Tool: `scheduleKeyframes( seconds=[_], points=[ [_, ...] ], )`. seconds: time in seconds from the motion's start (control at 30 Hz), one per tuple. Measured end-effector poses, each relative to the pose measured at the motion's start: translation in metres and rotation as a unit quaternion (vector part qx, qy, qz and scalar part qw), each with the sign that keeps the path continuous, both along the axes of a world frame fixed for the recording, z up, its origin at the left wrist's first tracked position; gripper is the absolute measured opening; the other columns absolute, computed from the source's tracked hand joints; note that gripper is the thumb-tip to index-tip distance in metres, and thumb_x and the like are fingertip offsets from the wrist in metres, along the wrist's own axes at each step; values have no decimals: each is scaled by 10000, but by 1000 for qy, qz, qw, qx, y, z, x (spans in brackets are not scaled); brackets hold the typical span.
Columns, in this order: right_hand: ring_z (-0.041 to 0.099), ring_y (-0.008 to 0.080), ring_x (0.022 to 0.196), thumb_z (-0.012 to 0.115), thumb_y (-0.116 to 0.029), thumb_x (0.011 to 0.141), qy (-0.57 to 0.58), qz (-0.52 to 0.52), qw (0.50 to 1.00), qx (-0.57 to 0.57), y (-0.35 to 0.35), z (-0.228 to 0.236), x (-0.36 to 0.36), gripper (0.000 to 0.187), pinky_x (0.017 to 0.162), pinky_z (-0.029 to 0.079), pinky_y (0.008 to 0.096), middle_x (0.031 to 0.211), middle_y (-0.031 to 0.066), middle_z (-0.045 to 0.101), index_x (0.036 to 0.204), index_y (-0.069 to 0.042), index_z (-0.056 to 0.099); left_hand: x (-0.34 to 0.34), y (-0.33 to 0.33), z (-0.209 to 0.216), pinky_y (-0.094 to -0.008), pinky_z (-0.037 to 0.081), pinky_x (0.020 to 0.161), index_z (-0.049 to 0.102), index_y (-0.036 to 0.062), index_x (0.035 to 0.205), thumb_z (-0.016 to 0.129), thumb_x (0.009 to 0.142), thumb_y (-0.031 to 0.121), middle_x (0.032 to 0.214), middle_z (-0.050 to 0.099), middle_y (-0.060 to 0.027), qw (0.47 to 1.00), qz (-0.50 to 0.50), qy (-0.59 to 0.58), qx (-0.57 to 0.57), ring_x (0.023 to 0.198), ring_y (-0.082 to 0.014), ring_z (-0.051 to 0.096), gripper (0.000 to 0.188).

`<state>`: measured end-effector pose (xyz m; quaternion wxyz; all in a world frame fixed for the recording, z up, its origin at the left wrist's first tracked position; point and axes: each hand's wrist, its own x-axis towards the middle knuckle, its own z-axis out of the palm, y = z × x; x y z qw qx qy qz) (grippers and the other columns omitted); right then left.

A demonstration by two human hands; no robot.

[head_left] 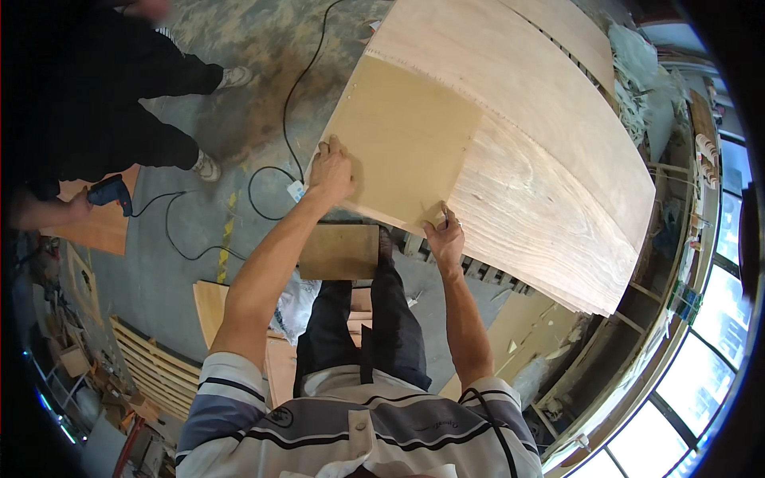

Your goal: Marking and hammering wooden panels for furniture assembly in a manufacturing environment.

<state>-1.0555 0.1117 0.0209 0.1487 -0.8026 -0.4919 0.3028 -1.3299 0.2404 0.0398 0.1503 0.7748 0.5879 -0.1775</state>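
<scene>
While a smooth, tan rectangular board (414, 131) is lying flat at the near left corner of a stack of pale, wavy-grained plywood sheets (550, 207), the left hand (331, 175) is resting on its left edge, fingers bent; can't tell if it's gripping. Right hand (445, 237) is sitting at the board's near right corner, narrowly pinching a slim dark object (447, 219), too small to identify.

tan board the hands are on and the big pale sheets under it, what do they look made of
Tan board: probably fibreboard, smooth and matt; the colour is even and no wood grain shows.
Big pale sheets: wood, likely plywood, apparently unvarnished; wavy grain runs across the top face, but the edges are too small here to confirm thin layers.
</scene>
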Motion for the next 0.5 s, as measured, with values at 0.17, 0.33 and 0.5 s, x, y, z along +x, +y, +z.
scheduleKeyframes(
  seconds=[0.17,0.33,0.5],
  points=[
    [635,300,759,785,-204,711,4,5,1000,14,-2,0,-1,598,697,528,401,832,115,637,1262,-70,593,28,6,19,-515,490,956,325,129,1491,849,693,323,1424,314,-369,994,96,-42,-16,1238,-553,418,974],
    [637,293,741,777,-184,717,24,23,995,90,1,-11,14,576,675,526,403,817,116,636,1250,-66,591,30,9,4,-511,509,938,364,216,1479,873,661,300,1422,323,-318,991,123,-48,-16,1252,-526,408,968],
    [644,301,703,744,-216,746,61,-18,997,39,43,-1,23,580,630,520,408,748,106,638,1280,-77,565,30,14,21,-495,489,974,405,244,1461,892,622,265,1497,298,-179,975,202,-75,-49,1312,-447,379,971]
  ],
)
